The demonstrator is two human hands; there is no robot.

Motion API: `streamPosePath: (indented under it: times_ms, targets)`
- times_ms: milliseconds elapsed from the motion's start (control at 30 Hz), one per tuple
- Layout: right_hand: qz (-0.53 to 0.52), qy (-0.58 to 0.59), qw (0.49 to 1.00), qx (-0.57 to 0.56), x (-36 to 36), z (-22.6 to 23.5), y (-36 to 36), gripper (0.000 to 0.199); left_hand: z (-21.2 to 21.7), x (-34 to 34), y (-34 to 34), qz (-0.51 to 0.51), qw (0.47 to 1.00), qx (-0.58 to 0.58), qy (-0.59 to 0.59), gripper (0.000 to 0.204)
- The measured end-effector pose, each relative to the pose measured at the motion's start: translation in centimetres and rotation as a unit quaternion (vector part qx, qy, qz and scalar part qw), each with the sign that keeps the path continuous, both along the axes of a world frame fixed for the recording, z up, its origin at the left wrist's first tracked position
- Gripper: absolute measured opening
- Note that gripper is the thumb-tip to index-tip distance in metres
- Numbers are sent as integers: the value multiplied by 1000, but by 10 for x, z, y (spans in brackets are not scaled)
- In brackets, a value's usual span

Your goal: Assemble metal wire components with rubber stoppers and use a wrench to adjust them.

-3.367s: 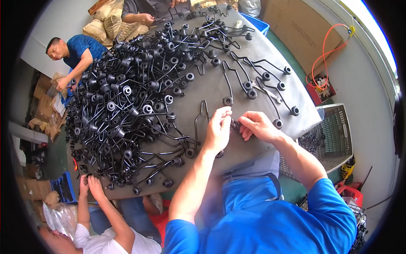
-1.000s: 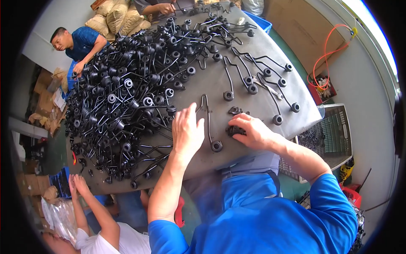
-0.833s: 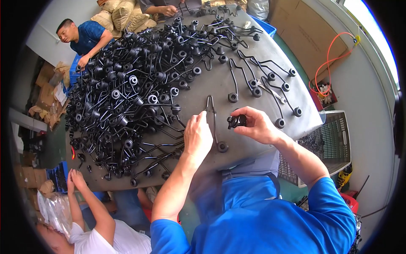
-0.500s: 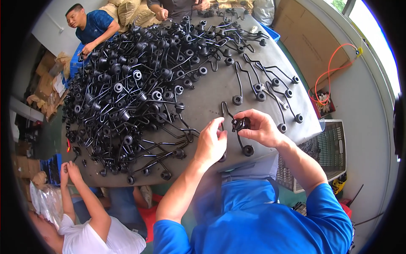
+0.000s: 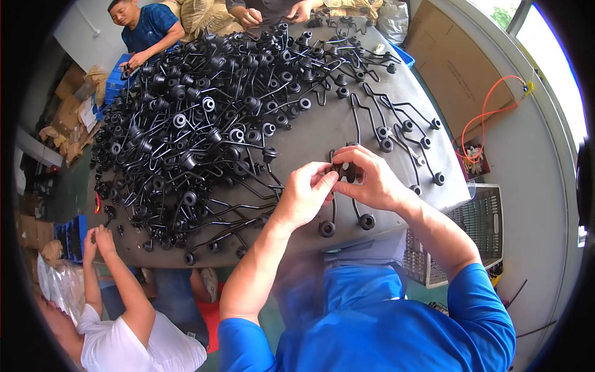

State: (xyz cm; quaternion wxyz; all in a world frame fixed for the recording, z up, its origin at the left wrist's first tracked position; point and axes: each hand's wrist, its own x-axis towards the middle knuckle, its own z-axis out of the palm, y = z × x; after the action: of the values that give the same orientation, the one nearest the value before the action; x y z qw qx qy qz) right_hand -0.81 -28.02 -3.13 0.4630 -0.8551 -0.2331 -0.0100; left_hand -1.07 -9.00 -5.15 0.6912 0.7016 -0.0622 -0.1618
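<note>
1. Head camera view, looking down: a grey round-edged worktable serves as the landmark, with the person in a blue short-sleeved shirt standing at its near edge.
2. Left hand is over the near part of the table, its fingers curled, with thumb and fingertips pinching a small black rubber bushing.
3. Right hand meets the left one just above the table's near edge; its fingers are closed around the same bushing from the other side, so both hands grip it together.
4. Bushing sits between the two hands, touching both, at the top of a black bent metal rod.
5. Below the hands, two black round rod ends lie on the table close to its near edge, side by side.
6. A large heap of black bent wire parts with round eyelets covers the left and far part of the table, well apart from the hands on its left, near at its closest strands.
7. Several single black rods with ring ends lie spread in a row on the right part of the table, beyond the right hand.
8. At the table's near left edge, another person in a white shirt reaches up, hands touching parts at the rim.
9. At the table's far left side, a third person in a blue shirt bends over it.
10. Right of the table, a grey plastic crate stands on the floor, and an orange cable loops against the wall.
</note>
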Motion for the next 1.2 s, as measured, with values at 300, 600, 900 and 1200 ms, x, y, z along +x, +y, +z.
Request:
streamPosePath:
  times_ms: [300,600,900,1200]
  targets:
    - [29,25,987,-156,-2,-13,5,32,-35,-15,10,-52,988,104,-99,23]
    - [64,-58,973,-216,-6,-22,6,34,-72,-29,2,34,998,-18,-59,31]
    - [-117,8,992,-42,15,-1,-41,27,-66,-16,-14,55,966,-220,124,44]
    - [-123,-58,975,-177,4,-52,-53,28,-57,-17,-19,54,973,-184,126,50]
